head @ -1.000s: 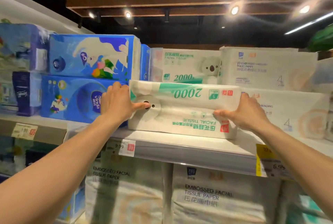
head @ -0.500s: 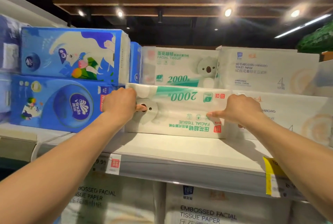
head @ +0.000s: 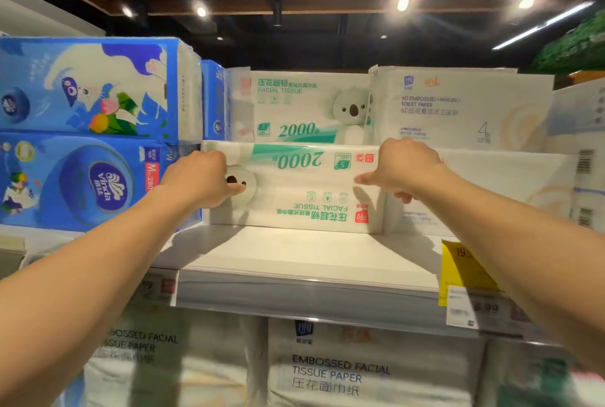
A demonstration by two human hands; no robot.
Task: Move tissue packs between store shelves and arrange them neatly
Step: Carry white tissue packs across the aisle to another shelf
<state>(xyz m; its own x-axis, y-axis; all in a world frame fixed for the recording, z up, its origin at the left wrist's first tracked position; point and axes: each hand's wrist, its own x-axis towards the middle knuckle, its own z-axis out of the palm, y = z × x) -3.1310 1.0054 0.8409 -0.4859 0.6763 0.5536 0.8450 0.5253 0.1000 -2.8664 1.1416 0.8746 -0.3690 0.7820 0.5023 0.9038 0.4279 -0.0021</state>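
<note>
Tissue pack (head: 294, 187) at centre frame, print upside down, standing on the shelf (head: 294, 252) well back from its front edge, between the blue packs (head: 82, 177) at left and a white pack (head: 491, 190) at right. Held at both ends: left hand (head: 199, 177) curled round the left end, thumb on the koala print; right hand (head: 402, 167) round the right end, thumb across the front. Probably being seated in its slot. Could snag on either neighbour if pushed in crooked, or knock the upright pack (head: 294, 105) at upper centre out of line — soft wrap, easily crumpled by a hard squeeze.
</note>
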